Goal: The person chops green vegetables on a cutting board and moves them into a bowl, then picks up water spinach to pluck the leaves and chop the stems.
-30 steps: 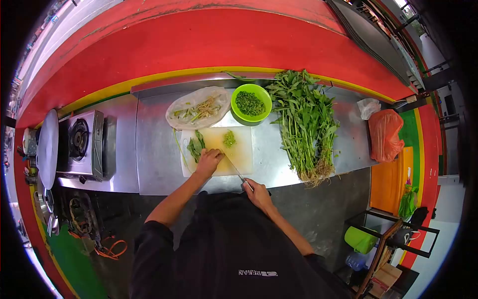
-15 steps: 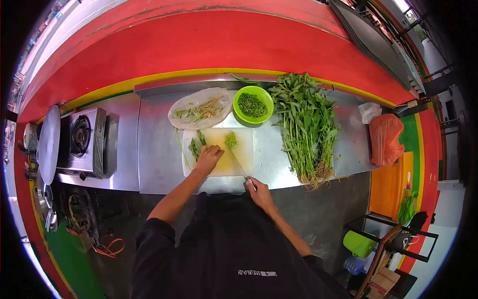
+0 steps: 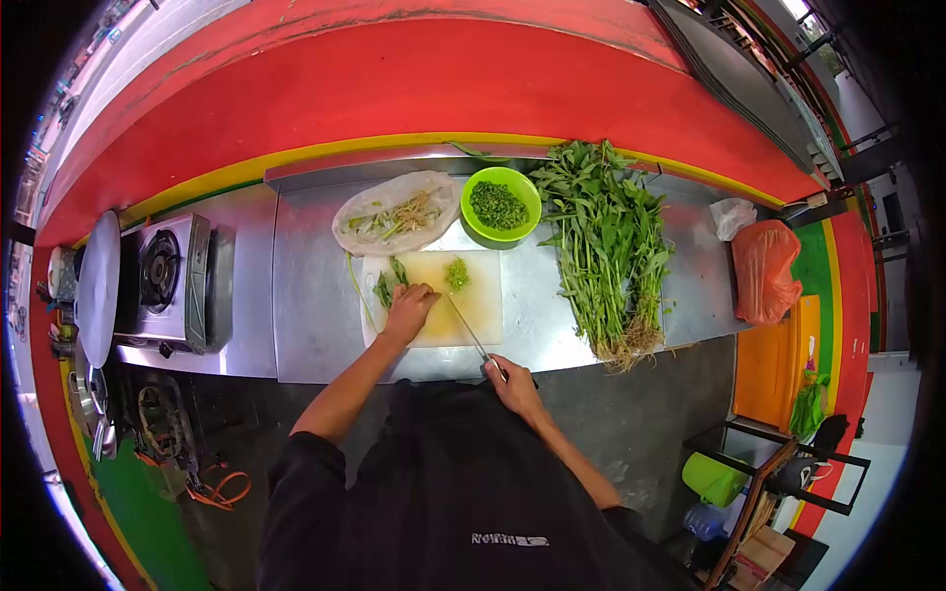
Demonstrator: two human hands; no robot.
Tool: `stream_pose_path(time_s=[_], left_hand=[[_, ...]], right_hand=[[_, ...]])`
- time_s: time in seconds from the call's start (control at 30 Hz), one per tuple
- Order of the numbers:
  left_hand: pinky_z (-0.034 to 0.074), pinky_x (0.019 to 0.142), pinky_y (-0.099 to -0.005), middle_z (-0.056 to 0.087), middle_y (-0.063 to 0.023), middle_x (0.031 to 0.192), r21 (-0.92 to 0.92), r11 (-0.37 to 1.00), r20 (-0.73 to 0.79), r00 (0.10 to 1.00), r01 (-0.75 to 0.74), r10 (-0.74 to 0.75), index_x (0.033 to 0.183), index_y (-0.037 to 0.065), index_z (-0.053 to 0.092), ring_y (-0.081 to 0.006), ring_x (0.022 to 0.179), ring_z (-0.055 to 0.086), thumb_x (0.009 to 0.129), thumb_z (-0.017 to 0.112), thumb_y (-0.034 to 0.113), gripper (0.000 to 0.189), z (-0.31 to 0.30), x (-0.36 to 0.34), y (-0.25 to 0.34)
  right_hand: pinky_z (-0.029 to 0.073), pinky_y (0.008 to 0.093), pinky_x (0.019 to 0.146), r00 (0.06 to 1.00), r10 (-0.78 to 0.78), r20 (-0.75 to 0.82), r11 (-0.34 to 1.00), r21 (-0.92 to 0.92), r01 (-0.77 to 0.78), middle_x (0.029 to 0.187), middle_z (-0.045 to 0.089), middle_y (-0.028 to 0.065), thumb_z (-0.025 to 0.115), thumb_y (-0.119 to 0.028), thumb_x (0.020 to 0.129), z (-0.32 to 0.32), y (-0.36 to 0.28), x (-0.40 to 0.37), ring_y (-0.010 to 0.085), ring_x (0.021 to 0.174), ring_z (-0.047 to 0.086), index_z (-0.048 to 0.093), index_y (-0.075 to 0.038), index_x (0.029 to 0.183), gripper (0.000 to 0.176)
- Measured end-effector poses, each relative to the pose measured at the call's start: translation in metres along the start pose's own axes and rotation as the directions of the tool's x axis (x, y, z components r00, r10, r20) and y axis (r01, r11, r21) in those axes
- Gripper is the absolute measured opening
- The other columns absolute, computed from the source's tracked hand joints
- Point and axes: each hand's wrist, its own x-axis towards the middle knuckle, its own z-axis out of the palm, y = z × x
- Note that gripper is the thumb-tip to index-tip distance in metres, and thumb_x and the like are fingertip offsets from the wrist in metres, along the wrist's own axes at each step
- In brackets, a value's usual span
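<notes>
Since half a second ago, the tip of your long thin metal knife (image 3: 468, 328) has drawn back from the small light-green chopped pile (image 3: 456, 274) toward your left fingertips. Your right hand (image 3: 512, 382) is closed around its handle; your left hand (image 3: 410, 310) has its fingers bunched closed on leafy green stems (image 3: 382, 288) upon the white rectangular cutting board (image 3: 478, 330). You have one knife, one board, one chopped pile, and one round lime-green bowl (image 3: 479, 234) of cut greens on the metal table (image 3: 315, 325).
</notes>
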Motion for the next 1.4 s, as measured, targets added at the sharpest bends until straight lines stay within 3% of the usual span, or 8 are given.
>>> stream_pose_path(time_s=[0.27,0.6,0.8,0.9,1.03,1.07,1.17,1.4], left_hand=[[0.037,0.092,-0.0416,0.065,0.0014,0.100,-0.021,0.998,0.060,0.997,-0.055,0.057,0.108,0.015,0.076,-0.0159,0.099,0.062,0.087,0.060,0.010,0.027,-0.008,0.000,0.002],[0.036,0.091,-0.0411,0.063,0.0021,0.102,0.154,0.974,0.037,0.986,-0.164,0.160,0.111,0.015,0.074,-0.0153,0.100,0.061,0.085,0.060,0.011,0.030,-0.007,-0.001,0.006],[0.039,0.093,-0.0417,0.062,0.0003,0.099,0.145,0.973,0.057,0.984,-0.177,0.171,0.105,0.015,0.072,-0.0164,0.098,0.061,0.086,0.059,0.012,0.024,-0.011,0.002,0.006],[0.039,0.093,-0.0414,0.062,0.0004,0.100,0.143,0.972,0.057,0.982,-0.184,0.178,0.105,0.015,0.072,-0.0160,0.097,0.062,0.086,0.059,0.012,0.023,-0.011,0.001,0.006],[0.039,0.092,-0.0410,0.062,0.0008,0.101,0.089,0.987,0.049,0.990,-0.136,0.132,0.106,0.015,0.072,-0.0157,0.098,0.062,0.086,0.059,0.012,0.024,-0.011,-0.003,0.008],[0.039,0.092,-0.0410,0.062,0.0008,0.101,0.093,0.987,0.047,0.990,-0.134,0.130,0.106,0.015,0.072,-0.0157,0.098,0.062,0.086,0.059,0.012,0.024,-0.010,-0.003,0.007],[0.039,0.092,-0.0408,0.062,0.0006,0.101,0.064,0.993,0.069,0.993,-0.099,0.094,0.107,0.014,0.072,-0.0161,0.098,0.062,0.086,0.059,0.012,0.025,-0.006,-0.005,0.006],[0.039,0.092,-0.0411,0.063,0.0004,0.099,0.066,0.994,0.086,0.993,-0.087,0.082,0.109,0.014,0.073,-0.0165,0.100,0.062,0.087,0.059,0.011,0.026,-0.008,-0.004,0.007]], right_hand=[[0.052,0.0371,0.074,0.999,0.040,0.034,0.998,-0.058,-0.038,0.084,0.072,0.0161,0.059,-0.037,0.104,-0.006,-0.005,-0.005,0.0214,0.076,0.066,0.068,-0.007,0.130,0.041],[0.053,0.0416,0.076,0.996,0.042,0.080,0.996,-0.082,-0.036,0.084,0.071,0.0196,0.057,-0.038,0.105,-0.007,-0.005,-0.006,0.0273,0.079,0.070,0.068,-0.009,0.128,0.039],[0.053,0.0455,0.072,0.999,-0.031,0.033,0.994,-0.102,0.034,0.085,0.070,0.0249,0.057,-0.032,0.104,0.001,-0.013,-0.003,0.0443,0.081,0.070,0.069,-0.007,0.122,0.034],[0.052,0.0462,0.069,0.994,-0.088,-0.057,0.987,-0.138,0.079,0.082,0.069,0.0250,0.058,-0.031,0.104,0.015,-0.012,0.004,0.0452,0.079,0.069,0.069,-0.005,0.119,0.032],[0.052,0.0449,0.066,0.999,-0.040,-0.033,0.993,-0.112,0.036,0.080,0.069,0.0244,0.059,-0.030,0.104,0.022,-0.013,0.013,0.0413,0.069,0.069,0.068,-0.005,0.122,0.033],[0.053,0.0428,0.068,1.000,-0.010,-0.030,0.996,-0.093,0.007,0.081,0.070,0.0225,0.058,-0.031,0.104,0.020,-0.013,0.011,0.0342,0.069,0.070,0.068,-0.005,0.125,0.034],[0.053,0.0406,0.070,0.998,-0.030,-0.047,0.997,-0.068,0.027,0.082,0.071,0.0205,0.057,-0.031,0.105,0.018,0.002,0.007,0.0294,0.072,0.070,0.068,-0.006,0.126,0.035],[0.053,0.0409,0.070,1.000,0.007,0.015,0.997,-0.071,-0.006,0.082,0.071,0.0192,0.056,-0.032,0.105,0.010,-0.011,-0.003,0.0290,0.072,0.070,0.068,-0.006,0.125,0.035]])
